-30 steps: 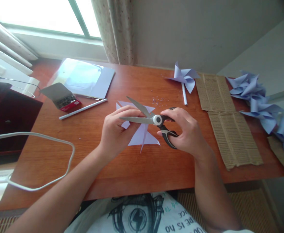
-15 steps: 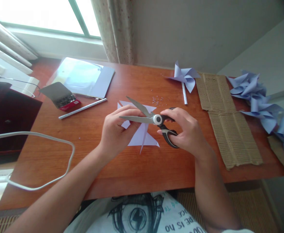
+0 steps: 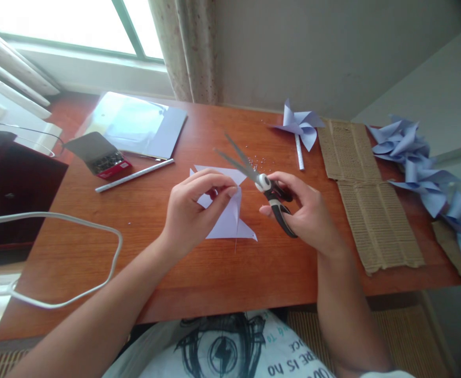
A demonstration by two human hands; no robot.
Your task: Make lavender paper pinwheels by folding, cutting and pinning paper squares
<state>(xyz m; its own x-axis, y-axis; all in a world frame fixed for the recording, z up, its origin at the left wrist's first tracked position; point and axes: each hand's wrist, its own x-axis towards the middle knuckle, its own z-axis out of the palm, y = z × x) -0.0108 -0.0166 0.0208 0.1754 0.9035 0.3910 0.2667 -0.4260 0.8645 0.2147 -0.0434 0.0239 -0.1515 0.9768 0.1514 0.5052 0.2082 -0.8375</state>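
Observation:
My left hand (image 3: pixel 199 205) pinches a cut sheet of pale lilac paper (image 3: pixel 226 223) between thumb and fingertips. The paper has slit corners and one flap stands up; part of it is hidden behind the hand. To its right, my right hand (image 3: pixel 303 207) grips a pair of scissors (image 3: pixel 268 189) by the black handles. The blades are a little apart and point up and to the left, beyond the left fingertips and clear of the paper's edge. Small bits (image 3: pixel 257 163) lie scattered on the table behind the scissors.
A finished paper pinwheel (image 3: pixel 299 126) on a stick lies at the back, beside corrugated cardboard (image 3: pixel 372 220). More pinwheels (image 3: pixel 423 173) are heaped at the right. Leftward are a rolled paper stick (image 3: pixel 136 176), an open red box (image 3: pixel 112 165), a folder (image 3: pixel 167 131) and a white cable (image 3: pixel 118 252).
The scissors have swung away to the right and tilted upward, their blades closer together. My left hand has kept its pinch on the paper.

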